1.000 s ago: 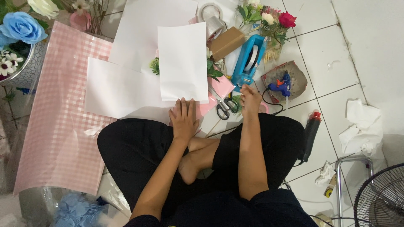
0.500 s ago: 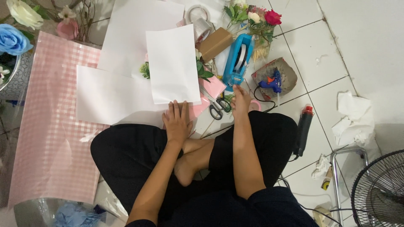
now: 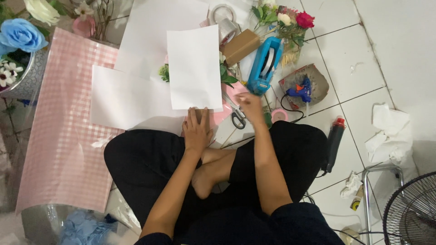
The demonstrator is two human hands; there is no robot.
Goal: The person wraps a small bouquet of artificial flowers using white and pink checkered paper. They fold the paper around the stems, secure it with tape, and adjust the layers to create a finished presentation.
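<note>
My left hand [image 3: 198, 129] lay flat and open on the near edge of the white paper [image 3: 194, 68]. My right hand [image 3: 250, 105] hovered blurred over the scissors [image 3: 236, 115], near the blue tape dispenser [image 3: 265, 63]; I could not tell its grip.

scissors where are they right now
In the head view the scissors lie on the floor tiles just ahead of the person's knees, right of the upright white sheet, directly below the right hand.
</note>
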